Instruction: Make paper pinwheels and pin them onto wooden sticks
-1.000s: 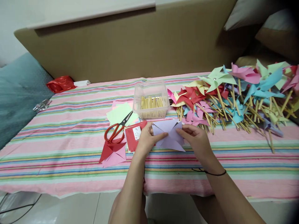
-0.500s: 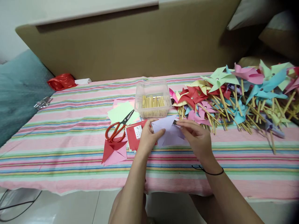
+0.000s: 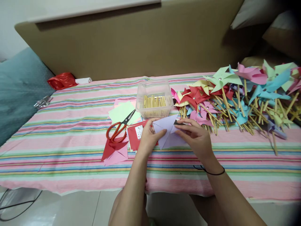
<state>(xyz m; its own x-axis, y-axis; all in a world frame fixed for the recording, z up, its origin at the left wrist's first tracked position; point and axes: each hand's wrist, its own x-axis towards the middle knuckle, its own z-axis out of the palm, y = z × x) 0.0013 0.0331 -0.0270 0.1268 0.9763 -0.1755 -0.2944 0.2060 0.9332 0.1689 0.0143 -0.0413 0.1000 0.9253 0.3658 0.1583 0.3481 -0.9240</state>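
My left hand (image 3: 150,135) is closed on the left side of a light purple paper square (image 3: 168,128), its thumb lying across the front. Diagonal slits or creases run through the paper, and one flap stands up at the top. At the paper's right edge, my right hand (image 3: 196,133) is closed with its fingertips around a small dark thing (image 3: 179,123), too hidden to name. Left of my left hand lie a red paper stack (image 3: 133,139) with a white label, orange-handled scissors (image 3: 119,127), and red and pink cut papers (image 3: 115,153).
A clear plastic box (image 3: 154,84) of short wooden sticks stands just beyond the paper. Pale green sheets (image 3: 123,112) lie left of it. Many finished paper pinwheels (image 3: 221,78) on sticks pile up at the right. A red plastic bag (image 3: 62,81) sits at the back left.
My right hand has shifted slightly left along the purple paper, and a slit beside its fingertips shows more clearly. My left hand keeps its hold.
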